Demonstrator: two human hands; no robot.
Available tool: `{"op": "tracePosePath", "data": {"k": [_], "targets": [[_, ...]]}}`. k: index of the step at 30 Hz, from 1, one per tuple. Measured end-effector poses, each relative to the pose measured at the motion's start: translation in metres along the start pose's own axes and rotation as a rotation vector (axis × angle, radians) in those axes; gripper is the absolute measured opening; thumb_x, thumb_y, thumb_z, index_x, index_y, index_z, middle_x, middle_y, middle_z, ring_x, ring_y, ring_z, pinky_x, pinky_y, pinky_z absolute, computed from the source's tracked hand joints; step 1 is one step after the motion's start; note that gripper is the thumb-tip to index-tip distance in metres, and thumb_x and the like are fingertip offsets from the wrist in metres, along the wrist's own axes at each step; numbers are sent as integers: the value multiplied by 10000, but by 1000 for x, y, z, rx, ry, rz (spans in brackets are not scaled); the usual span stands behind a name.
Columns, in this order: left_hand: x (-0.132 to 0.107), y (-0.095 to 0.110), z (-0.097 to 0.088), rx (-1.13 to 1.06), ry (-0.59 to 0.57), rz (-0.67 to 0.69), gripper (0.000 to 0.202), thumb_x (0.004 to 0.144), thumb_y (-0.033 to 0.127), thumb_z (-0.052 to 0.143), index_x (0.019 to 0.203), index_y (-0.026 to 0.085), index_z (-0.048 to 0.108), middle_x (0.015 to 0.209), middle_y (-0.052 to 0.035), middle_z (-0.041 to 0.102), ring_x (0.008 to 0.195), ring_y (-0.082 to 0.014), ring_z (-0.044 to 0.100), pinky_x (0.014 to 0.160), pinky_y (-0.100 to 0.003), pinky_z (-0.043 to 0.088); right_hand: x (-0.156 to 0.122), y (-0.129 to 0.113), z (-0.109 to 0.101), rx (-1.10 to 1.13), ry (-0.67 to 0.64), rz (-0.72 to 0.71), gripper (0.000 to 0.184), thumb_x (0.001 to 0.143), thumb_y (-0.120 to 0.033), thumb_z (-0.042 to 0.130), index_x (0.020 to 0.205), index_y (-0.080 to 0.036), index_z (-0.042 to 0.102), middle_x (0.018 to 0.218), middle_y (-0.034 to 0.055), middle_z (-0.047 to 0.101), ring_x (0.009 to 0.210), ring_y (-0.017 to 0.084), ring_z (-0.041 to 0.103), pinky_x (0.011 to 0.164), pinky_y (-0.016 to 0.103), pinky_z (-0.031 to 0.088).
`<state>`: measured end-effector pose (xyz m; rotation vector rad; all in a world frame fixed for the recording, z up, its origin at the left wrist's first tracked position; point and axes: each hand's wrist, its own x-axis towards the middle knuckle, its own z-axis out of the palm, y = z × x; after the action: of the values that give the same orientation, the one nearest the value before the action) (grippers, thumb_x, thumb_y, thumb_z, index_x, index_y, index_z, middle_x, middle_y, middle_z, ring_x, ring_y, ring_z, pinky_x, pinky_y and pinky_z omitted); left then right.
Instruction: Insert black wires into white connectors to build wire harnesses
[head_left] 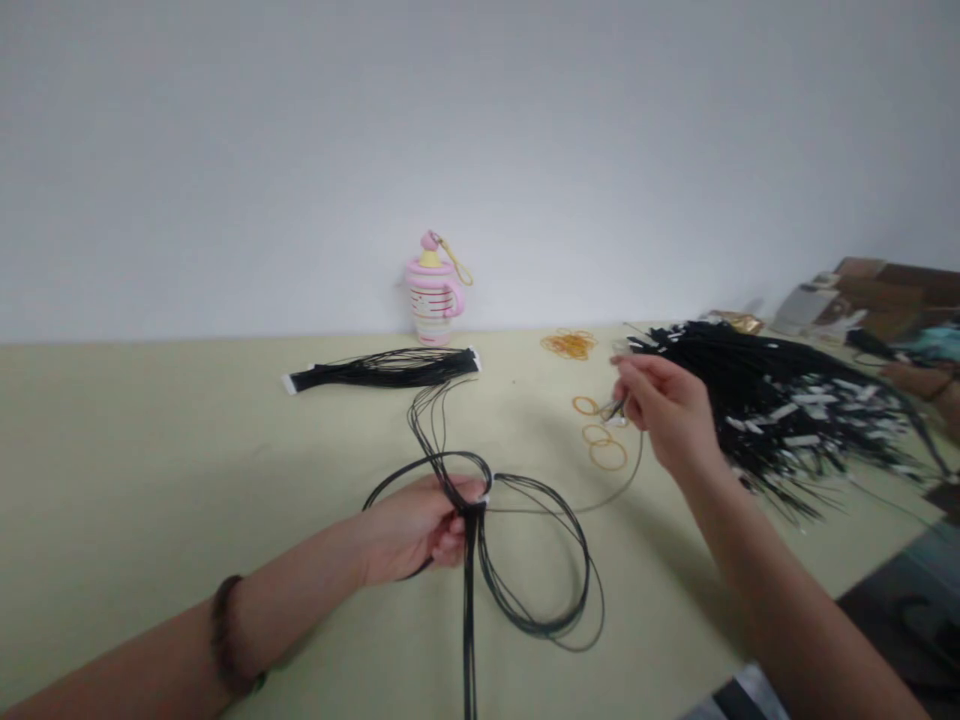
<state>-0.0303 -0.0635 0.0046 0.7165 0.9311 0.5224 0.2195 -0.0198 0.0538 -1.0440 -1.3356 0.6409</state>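
Observation:
Wearing a dark bracelet, my left hand (416,525) is closed around a looped bundle of thin black wires (469,590) near the middle of the table. Loops spread to both sides of its fingers, and straight strands hang toward me. A white connector (487,490) shows by the thumb. My right hand (667,405) is raised on the right, its fingertips pinched on a wire end (619,408). One thin wire (592,505) curves from the bundle toward that hand. Loose rubber bands (607,455) lie just below and left of its fingers.
A tied black wire bundle (382,370) with white ends lies behind my left hand. Farther back stand a pink striped cup (433,300) and a rubber band pile (570,345). A large heap of black wires (780,390) covers the right; another person's hand (926,382) is beyond.

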Motion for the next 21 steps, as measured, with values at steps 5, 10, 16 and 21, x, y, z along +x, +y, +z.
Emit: {"op": "tracePosePath", "data": {"k": [5,10,16,21], "targets": [[-1,0,1,-16,-26,33,236,708,304,580,611,156,424,412,76,338,344,-16,267,352,-139,148,-48,-7,42,-481,-501,-233,181,754,-166,510,576,-141,529,499,-37,471,475,51,403,469,182,282],[-1,0,-1,-18,-29,-8,216,699,294,589,625,150,447,414,75,345,347,-19,279,352,-139,162,-61,-6,52,-500,-662,-245,153,731,-125,495,590,-141,549,570,-24,473,544,67,431,517,185,305],[0,0,-3,-33,-38,-12,224,683,301,615,629,143,467,433,73,349,369,-15,275,367,-130,182,-55,-8,45,-403,-713,-84,165,702,-109,478,548,-136,531,586,-14,470,546,77,445,513,190,325],[0,-2,-4,-25,-54,-4,230,670,310,633,635,135,487,449,70,346,388,-13,272,379,-126,195,-56,-5,46,-396,-740,-26,151,693,-116,472,556,-135,533,582,-17,479,532,71,437,488,183,311]]}}
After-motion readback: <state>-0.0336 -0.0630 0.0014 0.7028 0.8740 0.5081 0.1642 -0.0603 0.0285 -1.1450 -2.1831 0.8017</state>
